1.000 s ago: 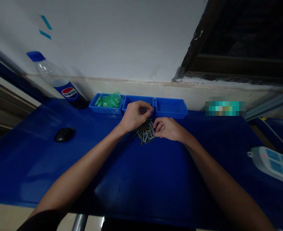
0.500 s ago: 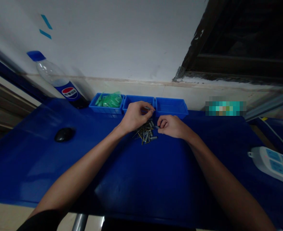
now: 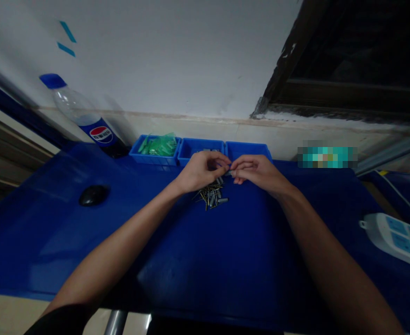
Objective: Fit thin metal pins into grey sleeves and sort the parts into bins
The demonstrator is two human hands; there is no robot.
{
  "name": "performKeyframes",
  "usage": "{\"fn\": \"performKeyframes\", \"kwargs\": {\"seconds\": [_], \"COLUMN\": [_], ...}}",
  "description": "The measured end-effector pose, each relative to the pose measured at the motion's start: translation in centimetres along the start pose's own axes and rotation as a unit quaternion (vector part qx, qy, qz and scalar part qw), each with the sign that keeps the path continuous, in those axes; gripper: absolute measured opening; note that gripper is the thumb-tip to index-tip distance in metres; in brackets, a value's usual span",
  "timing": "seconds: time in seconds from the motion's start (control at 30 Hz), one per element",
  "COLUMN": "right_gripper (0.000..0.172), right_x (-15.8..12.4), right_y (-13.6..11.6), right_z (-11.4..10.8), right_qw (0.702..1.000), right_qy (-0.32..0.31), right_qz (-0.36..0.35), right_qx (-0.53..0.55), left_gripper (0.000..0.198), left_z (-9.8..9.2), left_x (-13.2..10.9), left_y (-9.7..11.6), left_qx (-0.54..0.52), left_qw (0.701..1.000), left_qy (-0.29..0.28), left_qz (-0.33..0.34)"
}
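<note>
Above a pile of small metal parts (image 3: 211, 195), my left hand (image 3: 203, 170) and my right hand (image 3: 255, 170) come together with fingertips nearly touching. Both are pinched closed. Between the right fingertips shows a small grey piece (image 3: 230, 172), too blurred to name exactly. Whatever the left fingertips pinch is hidden by the fingers. The pile mixes thin brass-and-dark pins with short grey cylinders, and lies on the blue table cover just below the left hand.
Three blue bins line the wall: the left bin (image 3: 152, 159) contains green plastic packets (image 3: 161, 145), the middle bin (image 3: 187, 148) some grey parts, beside the right bin (image 3: 248, 149). A Pepsi bottle (image 3: 100, 132), black mouse (image 3: 92, 195) and power strip (image 3: 396, 239) stand around.
My right hand has moved up from beside the pile to meet my left hand, bringing the small grey piece with it. My left hand has shifted slightly.
</note>
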State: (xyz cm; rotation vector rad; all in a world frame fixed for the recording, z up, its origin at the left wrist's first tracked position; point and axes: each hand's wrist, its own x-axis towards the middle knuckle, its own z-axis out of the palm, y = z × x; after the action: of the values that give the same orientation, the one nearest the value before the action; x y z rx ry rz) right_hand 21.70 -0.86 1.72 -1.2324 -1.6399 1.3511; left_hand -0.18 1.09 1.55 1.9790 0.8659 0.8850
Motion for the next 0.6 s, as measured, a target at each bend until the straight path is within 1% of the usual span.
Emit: {"fn": "performKeyframes", "kwargs": {"seconds": [0.13, 0.23, 0.3, 0.33, 0.4, 0.43, 0.5, 0.6], "right_gripper": [0.018, 0.018, 0.020, 0.022, 0.027, 0.030, 0.033, 0.033], "right_x": [-0.1, -0.1, 0.0, 0.0, 0.0, 0.0, -0.2, -0.6], "right_y": [-0.1, 0.1, 0.3, 0.4, 0.5, 0.6, 0.7, 0.8], "right_z": [-0.1, -0.1, -0.2, -0.2, -0.3, -0.3, -0.3, 0.3], "right_qw": [0.999, 0.999, 0.999, 0.999, 0.999, 1.000, 0.996, 0.972], "right_qy": [0.007, 0.008, 0.014, 0.018, 0.018, 0.004, -0.050, -0.146], "right_qz": [-0.024, -0.036, -0.037, -0.035, -0.025, -0.020, -0.016, -0.038], "right_qx": [0.024, 0.033, 0.037, 0.038, 0.019, -0.004, -0.074, -0.180], "left_gripper": [0.019, 0.019, 0.020, 0.020, 0.018, 0.017, 0.018, 0.020], "left_z": [-0.2, -0.4, -0.4, -0.5, -0.6, -0.7, -0.8, -0.9], "left_x": [0.1, 0.1, 0.2, 0.2, 0.2, 0.3, 0.4, 0.5], "left_y": [-0.4, -0.4, -0.4, -0.4, -0.6, -0.7, -1.1, -1.5], "left_qx": [-0.049, -0.102, -0.133, -0.134, -0.111, -0.092, -0.053, -0.007], "left_qw": [0.998, 0.993, 0.988, 0.988, 0.991, 0.992, 0.991, 0.986], "left_qy": [0.005, -0.016, -0.022, -0.012, 0.029, 0.054, 0.103, 0.150], "left_qz": [-0.030, -0.066, -0.077, -0.077, -0.073, -0.071, -0.069, -0.065]}}
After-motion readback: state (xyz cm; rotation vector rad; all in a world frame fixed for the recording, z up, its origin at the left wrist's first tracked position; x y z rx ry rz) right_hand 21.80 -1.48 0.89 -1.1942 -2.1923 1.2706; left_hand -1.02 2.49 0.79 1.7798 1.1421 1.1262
